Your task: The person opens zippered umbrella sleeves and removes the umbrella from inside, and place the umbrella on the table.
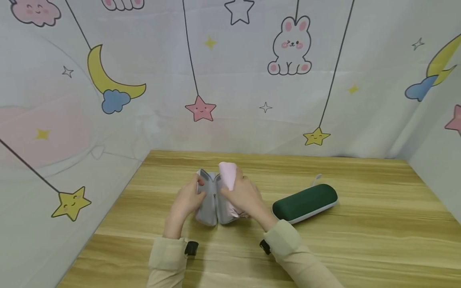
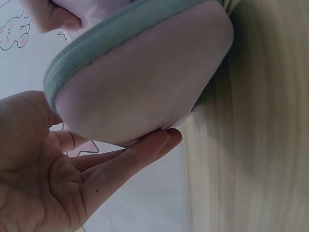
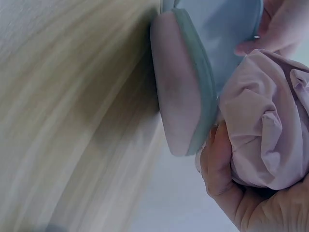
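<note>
A pink zip-up glasses case [image 1: 207,206] with a grey lining stands spread apart on the table. My left hand [image 1: 187,202] holds its left half by the edge, the thumb on the inner side and the fingers against the outer shell. Bunched in my right hand [image 1: 249,196] is a soft pink cloth [image 1: 227,176], at the right half of the case. The right wrist view shows the cloth [image 3: 265,121] rumpled into a bundle, close against the case's rim. Whether anything is wrapped inside the cloth is hidden.
To the right on the wooden table [image 1: 378,240] lies a closed dark green case [image 1: 304,203] with a light lower edge and a strap at its far side. A printed curtain [image 1: 245,132] hangs behind the table and along both sides.
</note>
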Tool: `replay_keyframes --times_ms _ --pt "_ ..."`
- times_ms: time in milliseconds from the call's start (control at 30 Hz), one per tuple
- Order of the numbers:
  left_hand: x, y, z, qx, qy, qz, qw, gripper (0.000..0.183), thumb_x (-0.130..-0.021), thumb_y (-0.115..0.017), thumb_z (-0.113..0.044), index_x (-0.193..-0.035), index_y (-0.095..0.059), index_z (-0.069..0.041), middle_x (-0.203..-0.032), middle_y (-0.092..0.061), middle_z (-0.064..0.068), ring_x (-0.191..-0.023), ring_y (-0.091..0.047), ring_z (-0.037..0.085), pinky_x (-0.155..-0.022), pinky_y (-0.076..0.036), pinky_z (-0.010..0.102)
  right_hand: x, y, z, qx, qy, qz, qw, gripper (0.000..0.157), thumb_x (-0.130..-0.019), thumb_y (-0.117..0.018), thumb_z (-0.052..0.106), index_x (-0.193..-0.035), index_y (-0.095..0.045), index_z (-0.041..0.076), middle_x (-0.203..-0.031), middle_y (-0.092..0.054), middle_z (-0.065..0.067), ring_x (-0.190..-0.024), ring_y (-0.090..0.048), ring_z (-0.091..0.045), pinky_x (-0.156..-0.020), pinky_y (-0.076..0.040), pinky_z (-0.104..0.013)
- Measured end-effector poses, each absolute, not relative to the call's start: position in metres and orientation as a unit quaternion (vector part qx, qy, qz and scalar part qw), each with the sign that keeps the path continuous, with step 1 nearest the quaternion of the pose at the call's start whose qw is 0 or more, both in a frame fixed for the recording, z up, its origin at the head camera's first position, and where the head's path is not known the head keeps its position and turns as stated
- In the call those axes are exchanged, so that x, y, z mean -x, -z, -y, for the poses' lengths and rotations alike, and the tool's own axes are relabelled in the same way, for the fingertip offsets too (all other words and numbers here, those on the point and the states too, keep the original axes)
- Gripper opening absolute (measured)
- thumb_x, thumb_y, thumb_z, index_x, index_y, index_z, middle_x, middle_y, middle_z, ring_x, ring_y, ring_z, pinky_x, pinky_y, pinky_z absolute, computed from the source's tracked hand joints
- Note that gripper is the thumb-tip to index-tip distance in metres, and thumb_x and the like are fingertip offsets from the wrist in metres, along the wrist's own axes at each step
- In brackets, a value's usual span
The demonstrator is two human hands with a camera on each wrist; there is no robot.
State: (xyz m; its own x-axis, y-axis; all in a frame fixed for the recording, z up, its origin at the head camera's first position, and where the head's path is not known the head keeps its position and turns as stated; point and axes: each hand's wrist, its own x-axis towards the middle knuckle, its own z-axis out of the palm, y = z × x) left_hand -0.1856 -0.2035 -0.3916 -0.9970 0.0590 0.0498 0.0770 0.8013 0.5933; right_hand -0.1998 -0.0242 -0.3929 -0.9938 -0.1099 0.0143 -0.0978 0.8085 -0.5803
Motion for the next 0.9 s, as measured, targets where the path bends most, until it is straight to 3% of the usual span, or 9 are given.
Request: replay_keyframes --times_ms 500,733,900 --pt "0.184 0.392 0.206 0.031 0.318 0.948 0.0 0.031 -0.088 -0.056 -0.003 -0.117 -0.049 -0.001 -0.057 -0.039 0.0 -0.049 -0.038 0.012 -0.045 -0.033 0.022 0.201 0.391 0.0 0.045 0.307 -0.951 0.003 0.085 -0.083 -0.058 0.044 -0.148 -0.025 0.0 -0.11 -0.062 -0.019 -0.085 -0.06 -0.027 -0.069 -0.051 -0.038" --pt "0.184 0.393 0.206 0.028 0.308 0.951 0.005 0.026 -0.085 -0.054 0.0 -0.11 -0.051 -0.002 -0.06 -0.041 0.0 -0.051 -0.039 0.013 -0.046 -0.033 0.023 0.203 0.397 -0.006 0.026 0.289 -0.957 0.004 0.085 -0.083 -0.06 0.042 -0.148 -0.025 0.0 -0.112 -0.061 -0.021 -0.088 -0.06 -0.031 -0.072 -0.05 -0.043" --pt "0.184 0.393 0.207 0.032 0.311 0.95 0.001 0.026 -0.086 -0.054 0.0 -0.111 -0.052 0.0 -0.059 -0.041 0.0 -0.049 -0.038 0.011 -0.045 -0.032 0.021 0.202 0.402 -0.008 0.023 0.269 -0.963 0.002 0.085 -0.081 -0.062 0.04 -0.146 -0.026 0.0 -0.107 -0.061 -0.021 -0.086 -0.061 -0.033 -0.071 -0.049 -0.045"
